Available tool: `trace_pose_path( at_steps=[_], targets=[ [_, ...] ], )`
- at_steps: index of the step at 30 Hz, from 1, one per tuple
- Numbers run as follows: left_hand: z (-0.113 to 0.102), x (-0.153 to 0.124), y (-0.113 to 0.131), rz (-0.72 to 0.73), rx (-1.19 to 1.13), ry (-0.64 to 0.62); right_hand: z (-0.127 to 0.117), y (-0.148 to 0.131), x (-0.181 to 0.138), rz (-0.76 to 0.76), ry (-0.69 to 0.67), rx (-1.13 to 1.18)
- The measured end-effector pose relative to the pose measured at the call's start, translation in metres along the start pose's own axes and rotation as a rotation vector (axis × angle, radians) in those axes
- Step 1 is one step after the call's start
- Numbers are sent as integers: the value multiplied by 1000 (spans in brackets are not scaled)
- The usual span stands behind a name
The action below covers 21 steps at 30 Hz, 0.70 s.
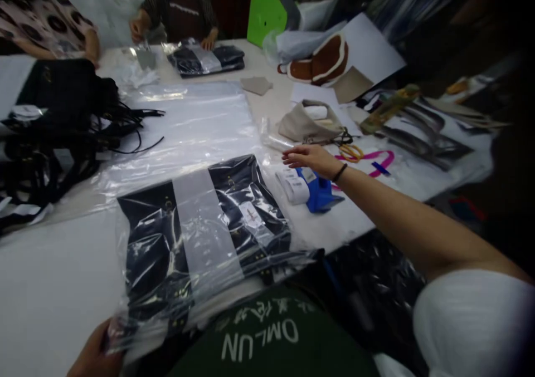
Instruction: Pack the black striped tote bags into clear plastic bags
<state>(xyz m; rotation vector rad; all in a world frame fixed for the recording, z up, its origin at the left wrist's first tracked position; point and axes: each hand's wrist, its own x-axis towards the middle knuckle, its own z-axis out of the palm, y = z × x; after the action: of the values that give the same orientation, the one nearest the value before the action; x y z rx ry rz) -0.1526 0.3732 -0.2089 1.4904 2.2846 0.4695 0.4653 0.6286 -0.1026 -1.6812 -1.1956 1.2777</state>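
Note:
A black folded item with a pale band across its middle lies in a clear plastic bag (209,221) at the table's near edge. A white label sticker (252,215) is on its right part. My left hand (98,349) is closed on the bag's lower left corner, with the fingertips partly hidden by the frame edge and the plastic. Stretched out to the right, my right hand (311,158) has its fingers extended and nothing visible in them. It hovers over a blue dispenser (320,193) with white label rolls (292,187) beside it.
Flat clear plastic bags (188,115) lie behind the packed item. Black items with straps (62,104) are heaped at left. To the right are a beige fabric pouch (305,122), pink ribbon (384,158) and brown slippers (320,62). Across the table, a person touches another bagged black item (204,57).

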Motion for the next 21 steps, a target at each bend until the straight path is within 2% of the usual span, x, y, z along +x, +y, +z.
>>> trace_pose_path(
  at_steps=[2, 4, 6, 9, 11, 13, 17, 19, 21],
  targets=[
    [4, -4, -7, 73, 128, 154, 21, 4, -58, -37, -96, 1],
    [6, -3, -6, 107, 150, 163, 46, 5, -117, -38, -248, 5],
    [4, 0, -1, 113, 84, 101, 71, 5, -168, -15, -520, -4],
    [-6, 2, 15, 84, -37, 40, 118, 12, -216, -77, -956, -72],
    [-13, 0, 30, 56, -147, 48, 159, 19, -231, -222, -1072, -128],
    [-17, -4, 47, -22, -312, 104, 204, 26, -236, -420, -1020, -175],
    [-20, -16, 73, -305, -815, 203, 281, 41, -229, -818, -688, -390],
    [-21, -27, 76, -397, -960, 201, 304, 51, -222, -900, -508, -594],
    [-20, -40, 72, -434, -941, 168, 319, 63, -215, -908, -376, -774]
  ],
)
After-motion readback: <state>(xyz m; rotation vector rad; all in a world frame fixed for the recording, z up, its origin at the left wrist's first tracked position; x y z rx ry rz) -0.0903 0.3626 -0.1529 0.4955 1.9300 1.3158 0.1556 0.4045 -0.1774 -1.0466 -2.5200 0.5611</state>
